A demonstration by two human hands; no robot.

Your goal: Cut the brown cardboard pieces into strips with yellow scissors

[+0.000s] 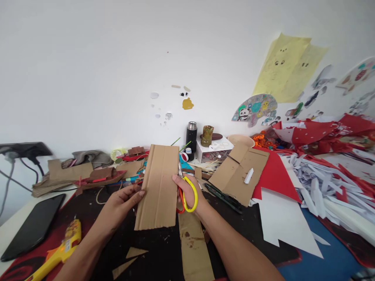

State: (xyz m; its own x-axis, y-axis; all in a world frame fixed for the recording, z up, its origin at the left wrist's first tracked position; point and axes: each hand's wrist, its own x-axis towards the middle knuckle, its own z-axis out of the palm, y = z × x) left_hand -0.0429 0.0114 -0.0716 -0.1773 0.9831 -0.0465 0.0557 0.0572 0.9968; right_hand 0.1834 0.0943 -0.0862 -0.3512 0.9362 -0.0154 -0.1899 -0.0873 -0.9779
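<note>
Creased brown cardboard [161,187], held up, yellow-and-red scissors [196,195] alongside

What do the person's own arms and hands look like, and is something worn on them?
The left hand and right hand are bare, without gloves. The left forearm and right forearm show no sleeve, watch or bracelet. No ring or marking shows on the visible parts.

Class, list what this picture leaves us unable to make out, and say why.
All in the head view:
Cardboard piece: far side, turned away.
Scissors: much of the blades, hidden by the cardboard piece and right hand.
Glue gun: lower end, cut off by the bottom edge.
Grey wall sticker: its design, too small.
</note>
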